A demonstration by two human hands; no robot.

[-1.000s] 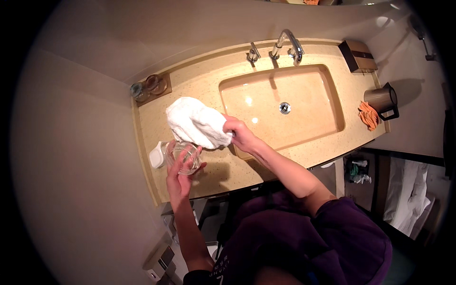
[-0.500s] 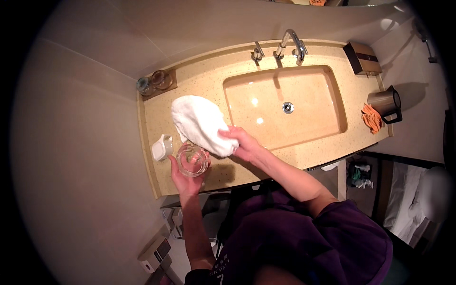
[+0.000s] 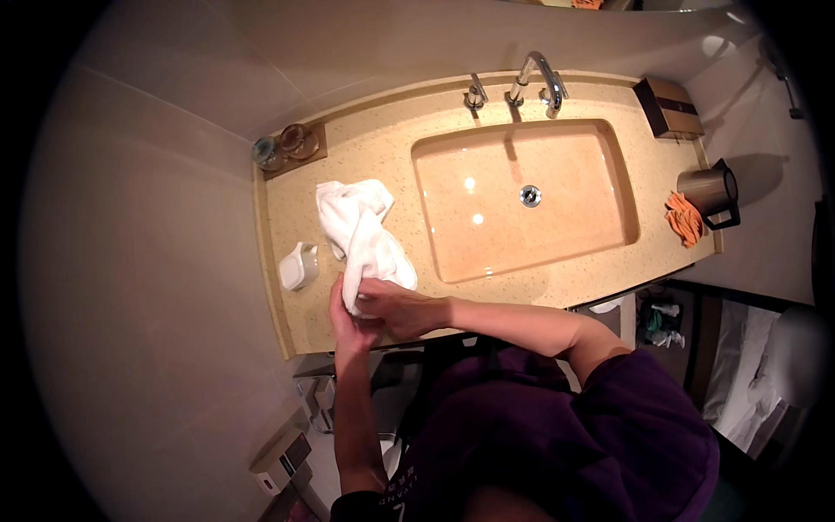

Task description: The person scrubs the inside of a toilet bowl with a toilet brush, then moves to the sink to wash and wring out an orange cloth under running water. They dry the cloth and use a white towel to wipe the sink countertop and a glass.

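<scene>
A white towel [image 3: 358,228] lies stretched over the beige counter [image 3: 383,148], left of the sink. Its near end is bunched between my two hands at the counter's front edge. My left hand [image 3: 345,320] cups that end from the left and below. My right hand [image 3: 393,308] presses against it from the right, fingers closed. The clear glass that my left hand held earlier is hidden; I cannot tell whether it is inside the towel.
A small white jug [image 3: 298,265] stands just left of the towel. A tray with glasses [image 3: 291,144] sits in the back left corner. To the right are the basin [image 3: 522,196], faucet [image 3: 537,80], tissue box [image 3: 668,106], kettle [image 3: 709,191] and orange cloth [image 3: 685,218].
The towel came down from above the glass and now trails across the counter. Both hands drew together at the front edge around its end, and the glass went out of sight.
</scene>
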